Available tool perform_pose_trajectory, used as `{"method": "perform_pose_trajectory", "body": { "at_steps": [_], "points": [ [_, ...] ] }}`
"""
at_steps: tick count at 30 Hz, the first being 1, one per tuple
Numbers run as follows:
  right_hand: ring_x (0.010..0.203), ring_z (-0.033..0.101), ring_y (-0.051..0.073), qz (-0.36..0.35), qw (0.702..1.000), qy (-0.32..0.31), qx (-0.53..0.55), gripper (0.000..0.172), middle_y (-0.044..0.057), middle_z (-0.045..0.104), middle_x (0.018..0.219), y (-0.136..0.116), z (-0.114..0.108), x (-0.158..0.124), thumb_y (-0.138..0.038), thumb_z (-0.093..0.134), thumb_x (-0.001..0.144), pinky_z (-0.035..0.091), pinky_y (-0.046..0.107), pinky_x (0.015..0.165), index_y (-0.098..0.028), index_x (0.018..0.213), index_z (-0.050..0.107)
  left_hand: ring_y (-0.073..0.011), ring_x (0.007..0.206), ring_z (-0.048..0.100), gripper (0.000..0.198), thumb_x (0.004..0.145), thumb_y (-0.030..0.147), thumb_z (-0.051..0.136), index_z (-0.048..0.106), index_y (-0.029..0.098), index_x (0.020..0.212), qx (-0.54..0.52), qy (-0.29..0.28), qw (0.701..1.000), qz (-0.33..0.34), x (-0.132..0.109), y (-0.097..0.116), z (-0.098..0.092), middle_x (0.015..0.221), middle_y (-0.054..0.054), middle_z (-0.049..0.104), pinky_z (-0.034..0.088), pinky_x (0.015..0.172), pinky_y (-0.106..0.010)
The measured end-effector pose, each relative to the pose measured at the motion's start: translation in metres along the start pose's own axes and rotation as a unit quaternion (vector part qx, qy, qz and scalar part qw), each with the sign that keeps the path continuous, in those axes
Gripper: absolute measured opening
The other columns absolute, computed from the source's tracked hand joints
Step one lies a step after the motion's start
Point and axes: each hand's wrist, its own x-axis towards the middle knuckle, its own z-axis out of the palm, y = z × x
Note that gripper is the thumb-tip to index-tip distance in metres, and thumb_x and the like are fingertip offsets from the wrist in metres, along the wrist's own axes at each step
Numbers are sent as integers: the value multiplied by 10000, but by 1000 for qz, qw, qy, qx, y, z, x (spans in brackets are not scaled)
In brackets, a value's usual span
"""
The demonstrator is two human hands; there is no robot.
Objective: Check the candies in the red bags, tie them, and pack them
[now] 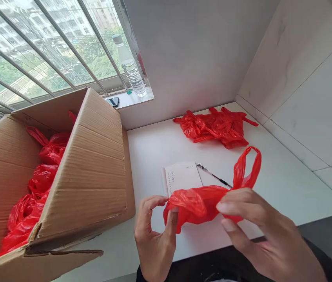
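Observation:
Above the front of the white table, a red plastic bag [196, 201] is stretched sideways between my two hands. My left hand [156, 235] grips its left end, with the thumb over the plastic and the index finger at the corner. At the right end, my right hand [260, 223] holds the bag with thumb and index finger close together. One looped handle of the bag stands up above the right hand. A notebook [183, 176] with handwriting lies just behind the bag, and a black pen [214, 174] rests beside it, partly covered by the bag.
More red plastic bags [217, 127] lie heaped at the back of the table [148, 149]. To the left stands an open cardboard box [92, 164] containing red bags [46, 172]. A water bottle [132, 70] and a phone [113, 102] are on the windowsill.

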Motion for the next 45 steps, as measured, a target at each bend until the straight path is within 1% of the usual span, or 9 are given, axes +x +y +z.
{"method": "perform_pose_trajectory", "body": {
  "at_steps": [3, 7, 11, 17, 21, 26, 32, 37, 45],
  "points": [
    [1050, 630, 290, -3, 985, -128, -114, 372, 97, 655, 1144, 10, 18, 3, -192, 500, 994, 549, 488, 888, -256, 1354, 428, -152, 813, 559, 61, 890, 247, 705, 651, 271, 903, 11, -11, 1000, 5, -1, 3, 2, 854, 19, 593, 444, 750, -266],
    [983, 618, 298, 45, 967, -151, -198, 337, 114, 640, 1095, 28, 31, 1, -167, 475, 989, 546, 513, 842, -187, 1324, 442, -133, 665, 494, 82, 901, 311, 691, 658, 259, 846, 32, 7, 999, -27, -4, 1, 2, 710, 32, 540, 432, 659, -251],
    [858, 597, 255, 52, 964, -187, -184, 147, 70, 623, 952, 28, 31, -2, -101, 444, 964, 537, 461, 751, -203, 1034, 524, -131, 556, 536, 197, 940, 451, 599, 602, 255, 956, -28, -2, 986, -162, -13, 7, 5, 666, 33, 595, 452, 525, -235],
    [906, 662, 247, 24, 955, -277, -101, 139, 80, 664, 1026, 14, 34, -9, -136, 462, 960, 563, 402, 755, -197, 1063, 532, -228, 933, 671, 581, 851, 473, 692, 449, 276, 1340, 29, -98, 987, -123, -20, 15, 23, 1084, -66, 685, 551, 771, -340],
    [694, 689, 230, 36, 937, -334, -101, 60, 27, 696, 840, 8, 35, -16, -195, 498, 952, 500, 363, 547, -220, 964, 552, -178, 754, 637, 212, 932, 442, 601, 605, 245, 1008, 9, -155, 977, -143, -16, 5, 29, 858, -9, 675, 511, 697, -297],
    [518, 618, 197, 101, 940, -310, -103, 272, 7, 666, 693, 15, 34, -16, -292, 319, 1048, 379, 346, 430, -235, 943, 564, -174, 797, 633, 211, 986, 413, 512, 598, 234, 913, -37, -151, 975, -158, -18, 1, 29, 918, -20, 672, 508, 722, -287],
    [635, 648, 179, 22, 942, -316, -115, 411, 65, 676, 1086, 31, 39, -22, -60, 391, 895, 434, 318, 476, -261, 1206, 569, -206, 967, 643, 262, 920, 410, 641, 618, 235, 1113, -110, -200, 959, -166, -20, 4, 37, 1076, -54, 677, 520, 852, -312],
    [674, 672, 190, 107, 943, -313, -43, 361, 37, 694, 967, 31, 37, -22, -142, 340, 994, 501, 325, 544, -264, 1313, 459, -166, 796, 633, 199, 938, 407, 594, 631, 212, 932, -184, -117, 952, -214, -19, -7, 31, 924, -32, 667, 520, 714, -263],
    [480, 544, 188, 150, 939, -302, -73, 308, -12, 575, 608, 39, 30, -18, -385, 277, 1063, 409, 346, 458, -251, 957, 533, -168, 656, 635, 167, 666, 318, 801, 702, 190, 709, -337, 3, 862, -378, -16, 6, -4, 701, -31, 671, 570, 602, -266]
  ]
}}
